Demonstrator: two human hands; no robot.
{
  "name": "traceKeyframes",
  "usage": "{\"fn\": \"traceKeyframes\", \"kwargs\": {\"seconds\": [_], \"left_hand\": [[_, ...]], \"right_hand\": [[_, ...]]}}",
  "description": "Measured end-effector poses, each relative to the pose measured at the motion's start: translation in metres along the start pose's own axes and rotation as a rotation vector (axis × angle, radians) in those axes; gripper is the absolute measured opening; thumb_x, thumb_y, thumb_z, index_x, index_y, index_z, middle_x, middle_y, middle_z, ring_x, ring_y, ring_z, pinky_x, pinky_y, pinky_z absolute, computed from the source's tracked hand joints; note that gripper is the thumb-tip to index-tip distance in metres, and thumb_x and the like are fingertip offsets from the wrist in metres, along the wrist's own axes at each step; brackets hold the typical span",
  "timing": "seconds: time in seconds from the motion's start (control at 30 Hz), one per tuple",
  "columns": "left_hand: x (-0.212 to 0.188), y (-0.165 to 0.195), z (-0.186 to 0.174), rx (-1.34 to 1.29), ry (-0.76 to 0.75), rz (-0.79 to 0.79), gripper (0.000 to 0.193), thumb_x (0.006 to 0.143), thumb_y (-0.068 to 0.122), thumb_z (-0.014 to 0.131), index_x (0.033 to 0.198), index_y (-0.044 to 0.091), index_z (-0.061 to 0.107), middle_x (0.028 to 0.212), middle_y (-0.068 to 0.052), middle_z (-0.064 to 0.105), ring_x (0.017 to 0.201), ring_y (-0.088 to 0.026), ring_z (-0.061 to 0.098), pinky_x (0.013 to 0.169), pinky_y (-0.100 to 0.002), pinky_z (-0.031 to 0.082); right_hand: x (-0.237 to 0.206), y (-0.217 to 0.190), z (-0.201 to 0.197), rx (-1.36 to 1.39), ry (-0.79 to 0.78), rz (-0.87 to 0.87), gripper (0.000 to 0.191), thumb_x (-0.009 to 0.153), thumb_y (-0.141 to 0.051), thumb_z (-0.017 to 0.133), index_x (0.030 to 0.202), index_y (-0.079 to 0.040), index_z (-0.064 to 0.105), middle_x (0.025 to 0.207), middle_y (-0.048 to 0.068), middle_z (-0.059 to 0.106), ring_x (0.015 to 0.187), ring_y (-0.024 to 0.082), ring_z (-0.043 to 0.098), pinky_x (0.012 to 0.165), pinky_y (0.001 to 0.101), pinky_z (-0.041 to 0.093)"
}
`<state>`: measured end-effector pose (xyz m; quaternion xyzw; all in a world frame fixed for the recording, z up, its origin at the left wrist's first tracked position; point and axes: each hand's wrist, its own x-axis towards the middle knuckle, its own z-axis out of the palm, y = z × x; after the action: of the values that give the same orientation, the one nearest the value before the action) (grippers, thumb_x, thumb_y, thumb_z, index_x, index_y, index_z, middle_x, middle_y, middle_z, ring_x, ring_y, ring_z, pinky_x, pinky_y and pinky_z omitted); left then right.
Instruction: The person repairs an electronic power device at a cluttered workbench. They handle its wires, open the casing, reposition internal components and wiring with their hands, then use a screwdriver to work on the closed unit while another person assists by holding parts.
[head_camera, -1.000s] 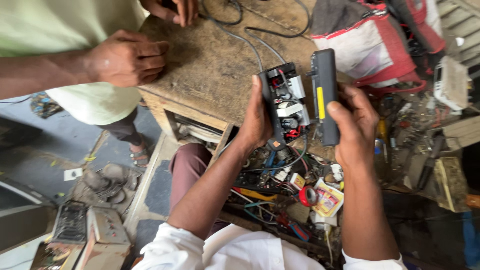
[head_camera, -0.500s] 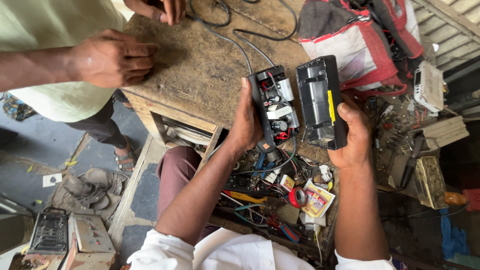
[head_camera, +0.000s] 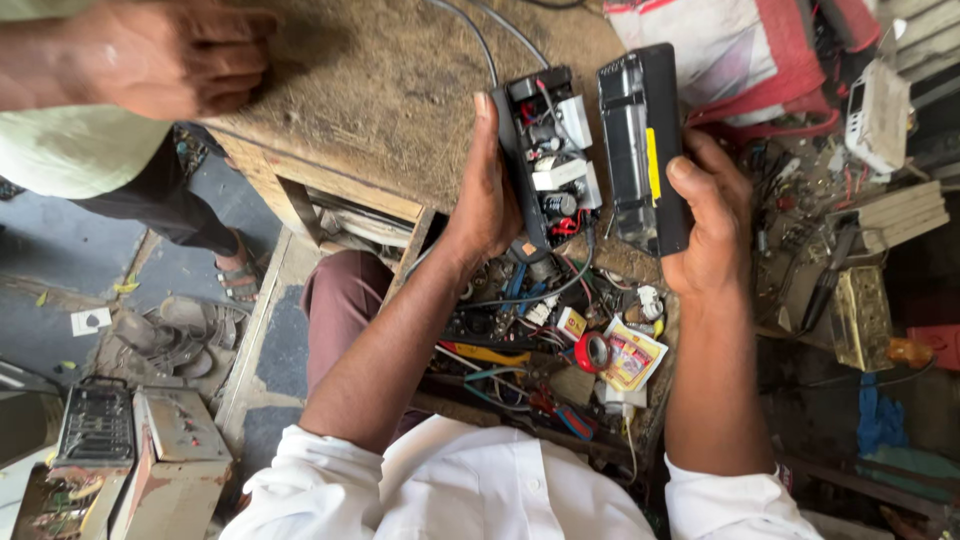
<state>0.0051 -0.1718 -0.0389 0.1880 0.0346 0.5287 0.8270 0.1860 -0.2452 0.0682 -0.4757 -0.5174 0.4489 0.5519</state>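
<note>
**Concealed and cropped items, head view**

The left hand (head_camera: 487, 195) covers the near long edge of the opened black plastic housing with exposed wiring and white parts (head_camera: 548, 158); the component types are too small to tell. The right hand (head_camera: 712, 225) hides the lower end of the black rectangular plastic cover with a yellow strip (head_camera: 642, 140). A co-worker's hand (head_camera: 150, 55) on the worn wooden workbench (head_camera: 380, 110) is cut off by the top edge. The grey cables (head_camera: 480, 35) leave at that edge.

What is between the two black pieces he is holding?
In the head view, only a narrow strip of bare wooden table shows between the circuit half and the black cover.
</note>
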Motion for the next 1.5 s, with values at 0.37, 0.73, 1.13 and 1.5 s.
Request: {"fn": "traceKeyframes", "kwargs": {"seconds": [0.37,0.73,1.13,1.5], "left_hand": [[-0.003,0.003,0.003,0.116,0.064,0.003,0.092,0.097,0.076,0.038,0.154,0.003,0.044,0.139,-0.018,0.06,0.127,-0.027,0.062,0.111,-0.05,0.054],[-0.004,0.004,0.005,0.058,-0.038,0.027,0.086,0.104,0.072,0.033,0.152,0.001,0.048,0.136,-0.02,0.065,0.126,-0.029,0.067,0.113,-0.05,0.056],[0.0,0.002,0.004,0.069,-0.059,0.01,0.09,0.103,0.073,0.031,0.148,-0.002,0.051,0.133,-0.022,0.066,0.123,-0.03,0.069,0.111,-0.05,0.057],[-0.001,0.004,0.005,0.014,-0.043,-0.023,0.086,0.102,0.073,0.034,0.15,0.002,0.047,0.137,-0.021,0.063,0.123,-0.031,0.066,0.109,-0.05,0.053]], "right_hand": [[0.002,0.011,0.011,-0.156,-0.027,-0.069,0.041,0.103,-0.014,0.067,0.138,0.007,0.06,0.124,0.008,0.068,0.111,0.012,0.063,0.101,0.0286,0.052],[0.006,0.016,0.015,-0.203,-0.07,-0.097,0.044,0.104,-0.011,0.069,0.141,0.008,0.057,0.127,0.013,0.069,0.115,0.015,0.064,0.105,0.0312,0.053],[0.003,0.017,0.032,-0.628,-0.021,-0.233,0.056,0.101,-0.019,0.08,0.145,0.004,0.056,0.128,0.013,0.069,0.108,0.015,0.066,0.092,0.0305,0.058],[-0.004,0.004,0.057,-0.98,0.073,-0.355,0.063,0.091,-0.022,0.087,0.144,-0.003,0.059,0.125,0.015,0.066,0.107,0.024,0.067,0.088,0.0349,0.055]]}}
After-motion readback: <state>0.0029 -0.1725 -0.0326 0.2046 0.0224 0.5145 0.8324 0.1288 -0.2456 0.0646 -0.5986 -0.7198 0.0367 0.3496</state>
